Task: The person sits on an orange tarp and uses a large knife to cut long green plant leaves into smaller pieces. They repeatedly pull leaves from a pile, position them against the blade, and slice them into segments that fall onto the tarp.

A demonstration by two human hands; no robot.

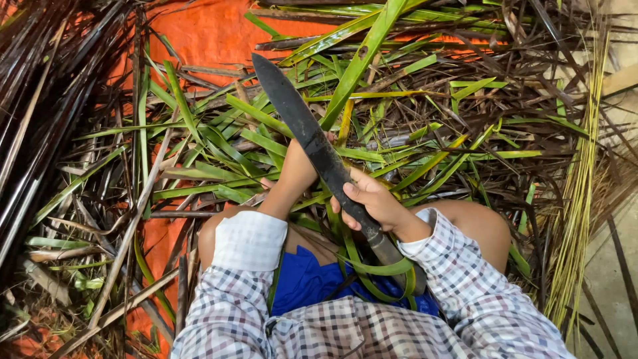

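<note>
Dark steel: long knife (pixel 312 143) ran diagonally from the upper centre of the frame down to lower centre, tip pointing up-left, blade dull and blotchy.
Right hand: right hand (pixel 375 203) sat centre frame, fingers clenched around the lower blade just above the handle, thumb on top.
Knife handle: lower end passed under the right wrist toward the lap, partly hidden by a looped green leaf strip (pixel 382 269).
Left hand: left hand (pixel 292 169) reached forward just left of the blade, mostly hidden behind the knife and leaves; could not tell whether its fingers were clenched or released, or what they held.
Leaf strip: green strip curled in a loop at lower centre, touching the handle end and lying over the blue shorts (pixel 309 282).
Sleeves: checked shirt (pixel 465 292) filled the bottom of the frame, left cuff rolled to a white band at lower centre-left.
Knees: bare knees showed on either side of the hands, centre-left and centre-right.
Leaf pile: long green leaves (pixel 219 143) lay scattered across the middle of the frame, mixed with dry brown stalks on the right.
Dark stalks: bundle of dark stems (pixel 40 100) filled the upper left.
Ground cover: orange tarp (pixel 212 33) showed at top centre and lower left under the leaves.
Pale stems: yellow-green thin stems (pixel 581 186) hung down the right edge.
</note>
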